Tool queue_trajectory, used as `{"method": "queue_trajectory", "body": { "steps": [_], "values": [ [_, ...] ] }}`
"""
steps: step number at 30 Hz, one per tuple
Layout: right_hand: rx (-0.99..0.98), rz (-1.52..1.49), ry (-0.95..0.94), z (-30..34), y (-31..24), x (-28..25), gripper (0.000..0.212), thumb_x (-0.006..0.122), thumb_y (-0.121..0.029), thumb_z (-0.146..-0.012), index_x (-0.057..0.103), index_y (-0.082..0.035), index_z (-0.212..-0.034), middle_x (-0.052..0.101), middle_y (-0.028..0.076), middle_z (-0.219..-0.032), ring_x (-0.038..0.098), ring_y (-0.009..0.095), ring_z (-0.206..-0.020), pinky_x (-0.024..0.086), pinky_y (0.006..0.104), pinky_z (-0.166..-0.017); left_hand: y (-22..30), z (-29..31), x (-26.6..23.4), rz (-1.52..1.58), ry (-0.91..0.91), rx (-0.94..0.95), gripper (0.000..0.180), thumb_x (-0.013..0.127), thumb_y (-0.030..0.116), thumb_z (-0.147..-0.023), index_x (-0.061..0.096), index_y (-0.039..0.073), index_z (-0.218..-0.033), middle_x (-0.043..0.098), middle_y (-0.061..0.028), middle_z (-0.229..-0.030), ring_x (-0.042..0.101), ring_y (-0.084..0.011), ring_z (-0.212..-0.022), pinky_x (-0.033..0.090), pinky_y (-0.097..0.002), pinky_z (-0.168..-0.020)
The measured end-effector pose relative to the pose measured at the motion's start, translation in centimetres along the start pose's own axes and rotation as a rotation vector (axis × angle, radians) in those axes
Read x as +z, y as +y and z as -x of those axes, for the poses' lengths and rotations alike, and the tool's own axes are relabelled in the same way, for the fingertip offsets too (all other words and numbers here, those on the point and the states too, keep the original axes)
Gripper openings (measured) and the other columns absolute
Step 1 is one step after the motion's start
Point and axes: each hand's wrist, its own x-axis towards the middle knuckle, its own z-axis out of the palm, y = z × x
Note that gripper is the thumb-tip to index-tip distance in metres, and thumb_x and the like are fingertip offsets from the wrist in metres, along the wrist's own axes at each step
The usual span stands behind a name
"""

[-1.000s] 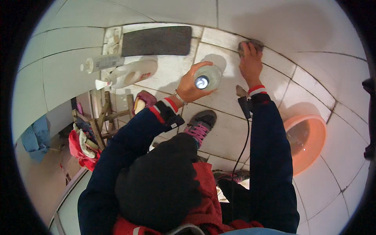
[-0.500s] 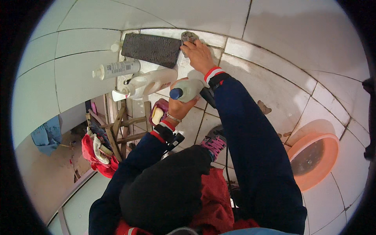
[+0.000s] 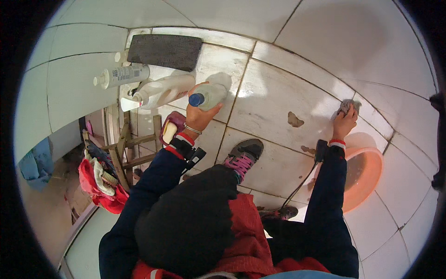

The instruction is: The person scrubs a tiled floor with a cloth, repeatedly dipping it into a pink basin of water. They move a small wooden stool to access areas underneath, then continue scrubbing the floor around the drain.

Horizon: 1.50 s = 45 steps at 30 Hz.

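Note:
My left hand [image 3: 200,117] is closed around a translucent bottle with a blue cap [image 3: 214,96], which stands on the wet tiled floor. Over at the right, my right hand [image 3: 344,124] presses a crumpled grey scrubbing wad [image 3: 349,106] to the tiles at the foot of the wall; whether it is cloth or steel wool I cannot tell. Just left of the held bottle stand a white jug-shaped bottle [image 3: 169,89] and a slimmer white bottle [image 3: 121,76]. A maroon dish [image 3: 173,122] with a pale bar of soap [image 3: 170,132] is beside my left wrist.
An orange basin of cloudy water [image 3: 377,167] sits near my right forearm. The dark rectangular slab [image 3: 165,52] lies by the back wall. A wooden stool frame [image 3: 132,142] and red cloths with a brush [image 3: 100,181] are at the left. Brown patches [image 3: 294,120] mark the floor.
My right hand has moved far to the right with the grey wad, from beside the dark slab to near the basin. My left hand still holds the bottle. The view has shifted slightly.

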Motion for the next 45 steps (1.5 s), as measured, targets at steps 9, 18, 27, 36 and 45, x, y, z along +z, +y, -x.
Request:
{"method": "queue_trajectory", "body": {
  "steps": [9, 18, 27, 36, 45],
  "values": [
    [-0.556, -0.366, -0.268, 6.0, -26.1, 7.2, 0.031, 0.055, -0.007, -0.078, 0.059, -0.018, -0.106, 0.050, 0.009, -0.122, 0.049, 0.032, -0.105, 0.042, 0.0427, -0.089, -0.2, 1.1, -0.6, -0.094, 0.062, 0.095, 0.070, 0.078, 0.003, -0.061, 0.042, 0.002, -0.121, 0.048, -0.0115, -0.117, 0.050, -0.0238, -0.108, 0.040, -0.0307, -0.093],
    [-0.932, -0.773, -0.736, 6.4, -35.7, 5.9, 0.021, 0.058, -0.013, -0.077, 0.061, -0.015, -0.098, 0.053, 0.008, -0.112, 0.053, 0.022, -0.091, 0.046, 0.0341, -0.074, -0.3, 3.0, -2.8, -0.087, 0.098, -0.092, 0.065, 0.078, 0.004, -0.063, 0.045, 0.000, -0.119, 0.053, -0.0118, -0.112, 0.053, -0.0232, -0.103, 0.042, -0.0317, -0.091],
    [-0.803, -0.572, -1.356, 8.1, -28.9, 2.9, 0.016, 0.056, -0.017, -0.080, 0.064, -0.009, -0.091, 0.058, 0.008, -0.109, 0.051, 0.028, -0.101, 0.041, 0.0366, -0.086, 0.1, 6.4, -4.3, -0.091, 0.179, -0.106, 0.043, 0.075, 0.007, -0.069, 0.057, -0.001, -0.107, 0.063, -0.0096, -0.099, 0.060, -0.0199, -0.092, 0.047, -0.0308, -0.082],
    [-1.134, -0.789, -0.330, 10.0, -27.1, 3.2, 0.016, 0.057, -0.009, -0.074, 0.059, -0.012, -0.090, 0.051, 0.011, -0.125, 0.049, 0.028, -0.114, 0.040, 0.0402, -0.094, 3.3, 2.7, -4.0, -0.021, 0.175, -0.084, 0.048, 0.071, 0.004, -0.073, 0.051, -0.002, -0.116, 0.059, -0.0093, -0.106, 0.057, -0.0191, -0.097, 0.045, -0.0305, -0.086],
    [-0.963, -0.782, -0.428, 2.1, -22.0, 3.5, 0.020, 0.051, -0.012, -0.080, 0.060, -0.009, -0.098, 0.055, 0.013, -0.117, 0.050, 0.032, -0.108, 0.040, 0.0437, -0.092, 3.6, -2.5, -1.1, 0.156, 0.203, -0.030, 0.048, 0.075, 0.006, -0.070, 0.052, -0.003, -0.111, 0.060, -0.0101, -0.104, 0.057, -0.0194, -0.098, 0.044, -0.0313, -0.088]
  ]
}}
